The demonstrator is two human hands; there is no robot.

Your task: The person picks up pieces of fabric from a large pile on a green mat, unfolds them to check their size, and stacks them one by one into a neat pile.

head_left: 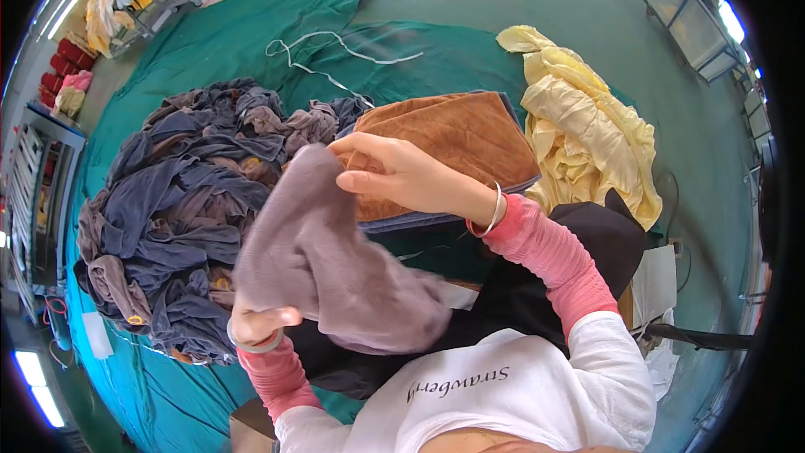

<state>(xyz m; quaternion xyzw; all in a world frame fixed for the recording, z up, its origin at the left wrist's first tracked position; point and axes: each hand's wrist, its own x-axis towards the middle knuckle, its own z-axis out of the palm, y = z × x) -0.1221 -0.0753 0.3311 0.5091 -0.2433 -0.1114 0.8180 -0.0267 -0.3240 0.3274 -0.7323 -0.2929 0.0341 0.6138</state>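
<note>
A soft mauve-grey towel (306, 239) hangs slack between my two hands, above my lap and slightly blurred. My left hand (262, 323) is closed on its lower left edge, with the thumb showing and the other fingers hidden by the fabric. At the upper corner, my right hand (390, 169) pinches the edge between thumb and fingers. Just beyond my right hand lies a flat stack of folded towels, a brown one (453, 143) on top and dark blue edges beneath. To the left is a large heap of crumpled blue and mauve-grey towels (184, 210).
Pale yellow fabric (587, 117) is bunched right of the stack. A white strap (335, 42) trails over the green ground sheet (243, 33). Metal carts (692, 21) stand far right, and a rack (33, 210) stands at the left. Black fabric (599, 235) lies by my right arm.
</note>
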